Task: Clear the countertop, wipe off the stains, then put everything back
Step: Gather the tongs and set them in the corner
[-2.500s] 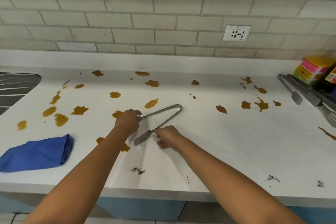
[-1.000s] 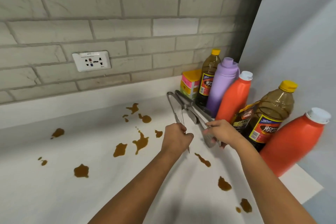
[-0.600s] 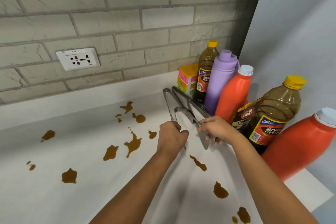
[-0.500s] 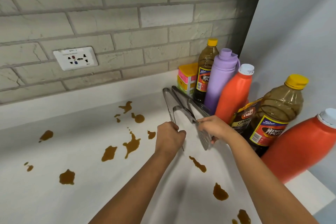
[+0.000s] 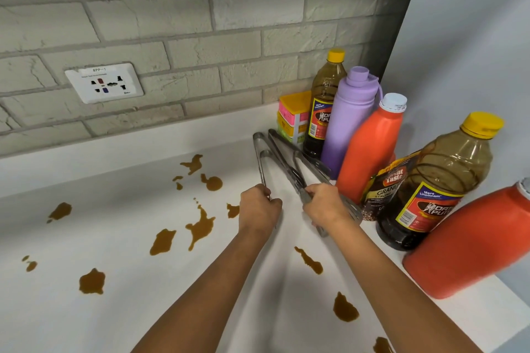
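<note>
**Tongs gathered at the corner of a stained tabletop**

A pale brick wall (image 5: 229, 23) with a white socket plate (image 5: 104, 82) backs a white tabletop (image 5: 114, 238) spattered with brown stains (image 5: 199, 228), most of them left of and nearer than the hands. The left hand (image 5: 258, 210) is curled around one arm of a pair of metal tongs (image 5: 262, 162) that reaches away from it toward the wall. Just to its right, the right hand (image 5: 327, 205) grips other metal tongs (image 5: 286, 165), whose long arms run from beyond its fingers back to a flat end showing under its wrist. How many pairs lie in that bundle cannot be told. Right of the right hand, a coffee pouch (image 5: 384, 189) leans between an orange bottle (image 5: 372, 146) and a brown bottle with a yellow cap (image 5: 438, 180); another orange bottle (image 5: 470, 241) lies nearer. Beyond the hands stand a purple flask (image 5: 348, 120), a second brown bottle (image 5: 325, 106) and stacked coloured boxes (image 5: 292, 114).
</note>
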